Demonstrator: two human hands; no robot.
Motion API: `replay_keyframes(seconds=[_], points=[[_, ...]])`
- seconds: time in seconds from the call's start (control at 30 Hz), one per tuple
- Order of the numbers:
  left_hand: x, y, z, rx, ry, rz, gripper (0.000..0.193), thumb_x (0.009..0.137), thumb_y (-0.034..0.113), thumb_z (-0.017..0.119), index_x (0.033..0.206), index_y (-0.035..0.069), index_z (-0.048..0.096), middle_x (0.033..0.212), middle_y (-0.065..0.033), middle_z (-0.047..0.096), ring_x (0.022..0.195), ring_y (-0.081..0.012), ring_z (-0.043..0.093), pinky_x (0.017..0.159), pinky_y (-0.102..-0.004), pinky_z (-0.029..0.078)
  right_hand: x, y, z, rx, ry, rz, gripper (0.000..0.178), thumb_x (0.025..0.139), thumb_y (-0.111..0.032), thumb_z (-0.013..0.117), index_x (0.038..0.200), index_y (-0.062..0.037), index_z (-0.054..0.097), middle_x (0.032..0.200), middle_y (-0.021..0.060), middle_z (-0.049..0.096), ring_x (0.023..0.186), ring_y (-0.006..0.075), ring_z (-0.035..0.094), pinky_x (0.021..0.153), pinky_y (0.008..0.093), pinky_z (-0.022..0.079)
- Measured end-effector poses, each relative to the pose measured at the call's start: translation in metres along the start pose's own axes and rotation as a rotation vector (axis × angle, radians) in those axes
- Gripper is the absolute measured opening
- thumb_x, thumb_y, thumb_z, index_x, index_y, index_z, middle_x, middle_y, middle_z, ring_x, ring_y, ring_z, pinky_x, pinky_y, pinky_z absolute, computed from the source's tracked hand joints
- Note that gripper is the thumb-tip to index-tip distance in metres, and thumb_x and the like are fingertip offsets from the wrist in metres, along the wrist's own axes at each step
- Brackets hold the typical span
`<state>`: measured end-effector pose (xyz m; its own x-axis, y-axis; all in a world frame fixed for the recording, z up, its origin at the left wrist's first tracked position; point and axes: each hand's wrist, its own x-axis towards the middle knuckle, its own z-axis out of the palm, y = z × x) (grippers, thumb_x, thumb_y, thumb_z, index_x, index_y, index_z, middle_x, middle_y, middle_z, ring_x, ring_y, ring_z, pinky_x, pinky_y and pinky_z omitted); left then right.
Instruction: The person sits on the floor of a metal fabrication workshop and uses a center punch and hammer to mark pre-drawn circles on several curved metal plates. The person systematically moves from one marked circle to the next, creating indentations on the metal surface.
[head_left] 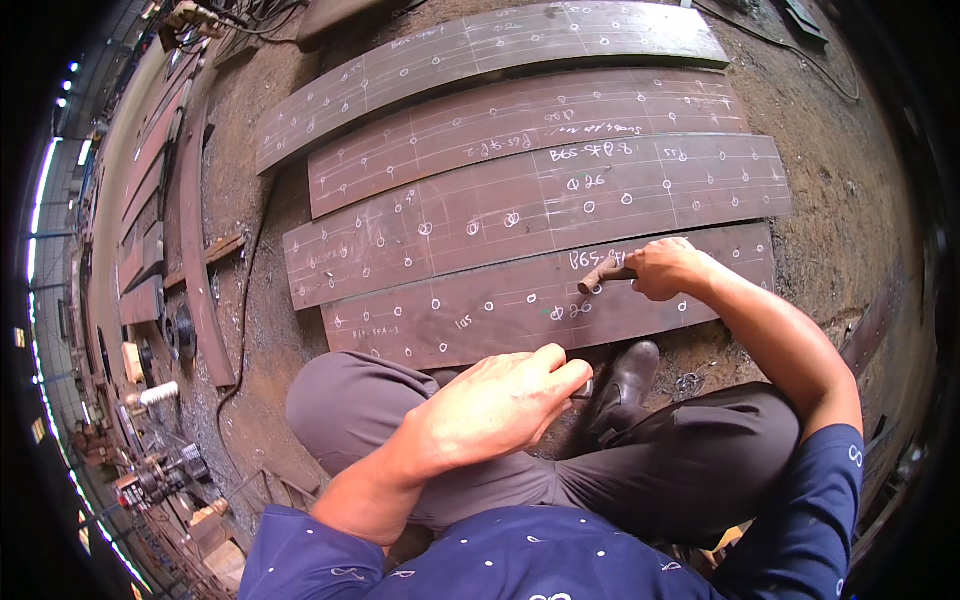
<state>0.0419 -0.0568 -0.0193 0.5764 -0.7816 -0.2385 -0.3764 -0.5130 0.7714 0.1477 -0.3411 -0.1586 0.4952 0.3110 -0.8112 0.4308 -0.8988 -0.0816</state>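
My right hand (pixel 668 268) is wrapped round the handle of a hammer above the nearest steel plate (pixel 400 335). The brownish hammer head (pixel 597 275) points left and down, over the chalk marks. Closer to my body, above my legs, my left hand (pixel 505 400) is closed with its thumb and fingers pressed together. A dark bit of something (pixel 583 388) shows at its fingertips, too little of it to name. White chalk circles, thin lines and writing cover the long flat plate, and punch-like dots sit in some circles.
Several more marked plates, such as the second plate (pixel 350 265) and the farthest plate (pixel 480 60), lie side by side beyond. My dark boot (pixel 628 380) is by the near plate's edge. Left are a long steel strip (pixel 203 270), a cable (pixel 255 260) and a red-and-black machine (pixel 150 483).
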Motion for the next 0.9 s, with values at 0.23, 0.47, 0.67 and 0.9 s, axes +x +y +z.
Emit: replay_keyframes(seconds=[0.23, 0.47, 0.67, 0.9], points=[[-0.014, 0.014, -0.003, 0.000, 0.190, 0.141, 0.021, 0.096, 0.012, 0.064, 0.114, 0.003, 0.058, 0.093, -0.0163, 0.061, 0.087, -0.0365, 0.068, 0.076, -0.0472, 0.056, 0.008, 0.017, -0.018, 0.349, -0.061, 0.027, 0.035, 0.101, -0.032, 0.060, 0.107, 0.0000, 0.071, 0.075, 0.0130, 0.071, 0.060, 0.0236, 0.070, 0.052, 0.0369, 0.060], [-0.036, 0.034, -0.012, 0.049, 0.186, 0.113, 0.028, 0.091, 0.007, 0.062, 0.118, 0.003, 0.055, 0.096, -0.0155, 0.061, 0.096, -0.0363, 0.067, 0.082, -0.0463, 0.056, 0.030, 0.011, -0.042, 0.222, -0.064, 0.062, 0.031, 0.090, -0.024, 0.064, 0.085, 0.0059, 0.072, 0.067, 0.0149, 0.068, 0.058, 0.0248, 0.068, 0.052, 0.0407, 0.056], [-0.037, 0.045, -0.020, 0.186, 0.011, 0.052, 0.041, 0.092, 0.010, 0.061, 0.133, 0.004, 0.058, 0.112, -0.0136, 0.065, 0.106, -0.0333, 0.066, 0.088, -0.0431, 0.057, 0.031, -0.023, -0.038, -0.119, -0.004, -0.003, 0.030, 0.084, -0.019, 0.066, 0.106, -0.0044, 0.080, 0.108, 0.0188, 0.078, 0.104, 0.0339, 0.075, 0.086, 0.0443, 0.060], [-0.029, 0.052, -0.025, 0.098, 0.015, 0.199, 0.040, 0.095, 0.010, 0.057, 0.133, -0.001, 0.056, 0.120, -0.0163, 0.066, 0.113, -0.0327, 0.066, 0.093, -0.0423, 0.057, 0.021, -0.004, -0.035, 0.000, 0.036, 0.010, 0.034, 0.088, -0.024, 0.062, 0.106, -0.0005, 0.079, 0.105, 0.0221, 0.077, 0.102, 0.0373, 0.074, 0.086, 0.0463, 0.060]])
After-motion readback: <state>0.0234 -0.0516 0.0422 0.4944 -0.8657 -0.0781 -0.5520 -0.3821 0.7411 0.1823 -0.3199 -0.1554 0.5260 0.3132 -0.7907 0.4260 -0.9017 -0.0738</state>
